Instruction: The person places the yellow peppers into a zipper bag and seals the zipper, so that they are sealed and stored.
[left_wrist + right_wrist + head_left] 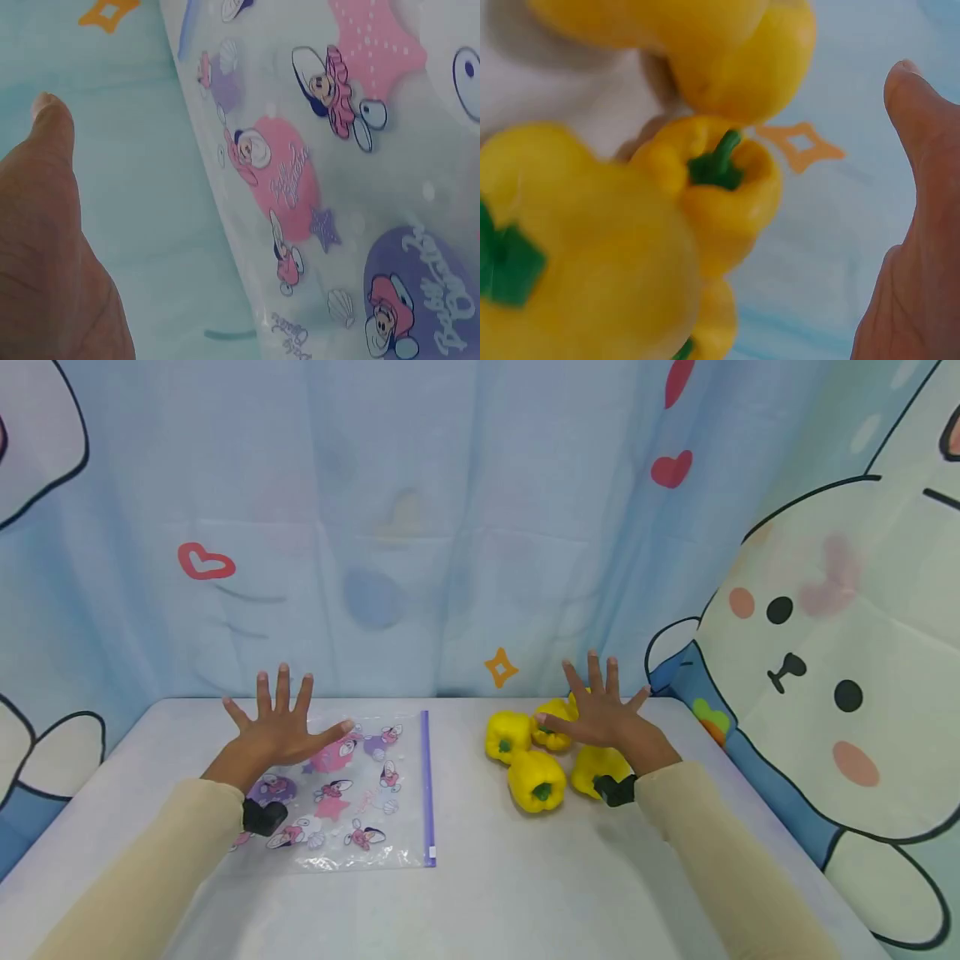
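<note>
Both hands are held up with fingers spread. My left hand (277,735) holds nothing and hovers over a clear zip bag (360,852) printed with pink and purple cartoon figures. The bag lies flat, its purple slider strip (429,789) along the right side. My right hand (603,718), also holding nothing, is over a cluster of several yellow bell peppers (536,781) with green stems, and it partly hides those at the back. In the right wrist view one pepper (712,195) shows its stem between larger, blurred ones.
A white table (495,902) carries the bag and the peppers. Behind it hangs a light blue curtain (420,568) with hearts and a star. On the right the curtain bears a large white cartoon animal (795,693). Black straps (262,818) circle the wrists.
</note>
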The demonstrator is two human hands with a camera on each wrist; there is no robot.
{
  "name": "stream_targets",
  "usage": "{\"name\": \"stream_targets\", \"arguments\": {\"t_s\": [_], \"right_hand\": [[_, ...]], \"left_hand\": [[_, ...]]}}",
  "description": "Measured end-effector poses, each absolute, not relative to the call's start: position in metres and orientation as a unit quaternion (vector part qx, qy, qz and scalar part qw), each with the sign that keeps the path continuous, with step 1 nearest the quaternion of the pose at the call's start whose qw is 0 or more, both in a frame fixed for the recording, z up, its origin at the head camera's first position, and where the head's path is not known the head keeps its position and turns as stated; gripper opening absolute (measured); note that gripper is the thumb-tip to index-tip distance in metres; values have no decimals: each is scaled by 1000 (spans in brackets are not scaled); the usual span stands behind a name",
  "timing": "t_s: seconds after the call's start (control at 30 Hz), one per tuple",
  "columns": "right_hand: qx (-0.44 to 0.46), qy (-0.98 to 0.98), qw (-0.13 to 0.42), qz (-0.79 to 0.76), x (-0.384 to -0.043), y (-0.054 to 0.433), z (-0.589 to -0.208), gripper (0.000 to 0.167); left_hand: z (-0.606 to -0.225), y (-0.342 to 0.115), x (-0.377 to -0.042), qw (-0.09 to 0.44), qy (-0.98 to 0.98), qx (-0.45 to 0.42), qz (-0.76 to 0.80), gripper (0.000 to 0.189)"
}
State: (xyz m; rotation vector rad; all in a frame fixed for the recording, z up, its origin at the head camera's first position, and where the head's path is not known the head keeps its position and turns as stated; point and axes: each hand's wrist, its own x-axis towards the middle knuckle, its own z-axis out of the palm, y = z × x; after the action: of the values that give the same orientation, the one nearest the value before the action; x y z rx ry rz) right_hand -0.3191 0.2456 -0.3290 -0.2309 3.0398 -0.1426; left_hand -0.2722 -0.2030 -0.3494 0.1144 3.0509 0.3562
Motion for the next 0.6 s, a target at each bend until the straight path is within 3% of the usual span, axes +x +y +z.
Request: {"name": "stream_targets", "arguments": {"t_s": [0.3, 0.6], "right_hand": [[-124, 989, -3, -78, -308, 220, -331, 101], [-212, 972, -27, -93, -287, 181, -341, 97]], "left_hand": [[-353, -178, -270, 6, 990, 82, 113, 105], [-357, -163, -260, 21, 988, 103, 112, 90]]}}
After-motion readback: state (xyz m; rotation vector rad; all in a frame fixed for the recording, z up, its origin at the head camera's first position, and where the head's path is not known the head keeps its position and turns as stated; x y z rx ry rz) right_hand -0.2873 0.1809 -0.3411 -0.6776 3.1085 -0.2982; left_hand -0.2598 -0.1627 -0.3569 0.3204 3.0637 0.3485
